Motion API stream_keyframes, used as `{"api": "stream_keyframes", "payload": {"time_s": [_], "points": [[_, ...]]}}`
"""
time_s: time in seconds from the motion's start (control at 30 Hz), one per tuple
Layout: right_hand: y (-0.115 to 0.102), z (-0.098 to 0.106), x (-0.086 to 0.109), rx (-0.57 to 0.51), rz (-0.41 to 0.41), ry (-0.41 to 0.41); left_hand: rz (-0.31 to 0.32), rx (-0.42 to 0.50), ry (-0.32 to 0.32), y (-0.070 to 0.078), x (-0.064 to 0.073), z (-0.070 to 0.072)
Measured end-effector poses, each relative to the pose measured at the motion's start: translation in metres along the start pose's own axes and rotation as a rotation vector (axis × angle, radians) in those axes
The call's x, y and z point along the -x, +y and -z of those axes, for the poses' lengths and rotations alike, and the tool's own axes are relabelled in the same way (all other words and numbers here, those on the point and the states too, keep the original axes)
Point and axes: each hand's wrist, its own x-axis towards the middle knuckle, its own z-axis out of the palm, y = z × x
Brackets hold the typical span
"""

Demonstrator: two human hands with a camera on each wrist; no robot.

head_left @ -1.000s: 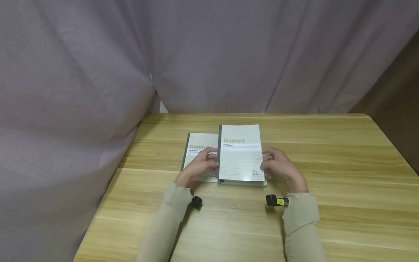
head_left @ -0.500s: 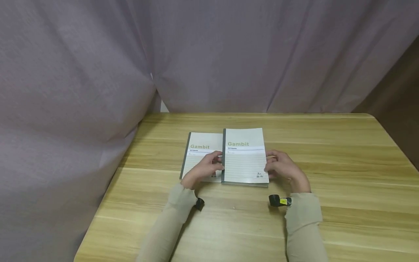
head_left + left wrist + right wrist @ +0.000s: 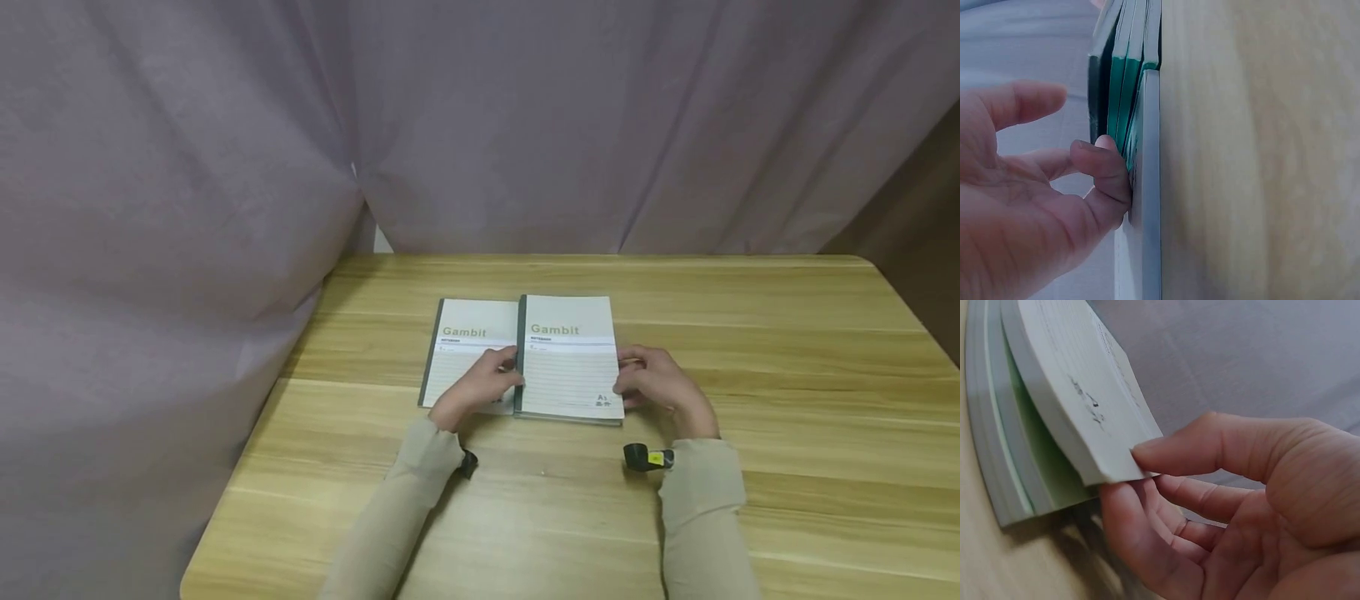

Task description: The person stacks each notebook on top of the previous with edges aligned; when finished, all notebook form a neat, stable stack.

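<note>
A lined "Gambit" notebook [image 3: 566,367] with a dark spine tops a stack at the table's centre. Its left edge overlaps a second "Gambit" notebook [image 3: 459,367] lying flat. My left hand [image 3: 480,385] holds the spine side with bent fingers; one fingertip [image 3: 1107,142] is at the top notebook's spine. My right hand [image 3: 663,383] pinches the lower right corner, thumb on the cover and fingers beneath. In the right wrist view, the top notebook [image 3: 1085,412] is slightly raised, leaving a gap over the notebooks [image 3: 1010,456] below. Green bindings [image 3: 1121,94] show at the stack's side.
The wooden table [image 3: 540,533] extends around the notebooks, its left edge running beside a grey-purple curtain [image 3: 495,125]. Both sleeves [image 3: 408,492] are rolled at the wrists, with a black wrist camera [image 3: 645,457] below each hand.
Both hands have moved the top notebook slightly right and down onto the stack, lining it up with those beneath. More of the left notebook's cover shows.
</note>
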Motion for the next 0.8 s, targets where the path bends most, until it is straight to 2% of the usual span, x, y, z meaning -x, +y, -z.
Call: {"api": "stream_keyframes", "payload": {"time_s": [0.17,0.33,0.67,0.8], "points": [[-0.0023,-0.0006,0.0002,0.007,-0.024,0.019,-0.017,-0.044,-0.002,0.0030,0.0011,-0.0007],[-0.0034,-0.0016,0.0015,0.039,-0.044,0.030,-0.006,-0.085,0.005,0.0013,0.0019,-0.0021],[-0.0054,-0.0056,-0.0010,0.064,-0.065,0.048,-0.002,-0.076,0.004,0.0035,0.0037,-0.0014],[-0.0079,-0.0041,0.0002,0.120,-0.045,0.062,0.018,-0.055,-0.027,0.0050,0.0042,0.0025]]}}
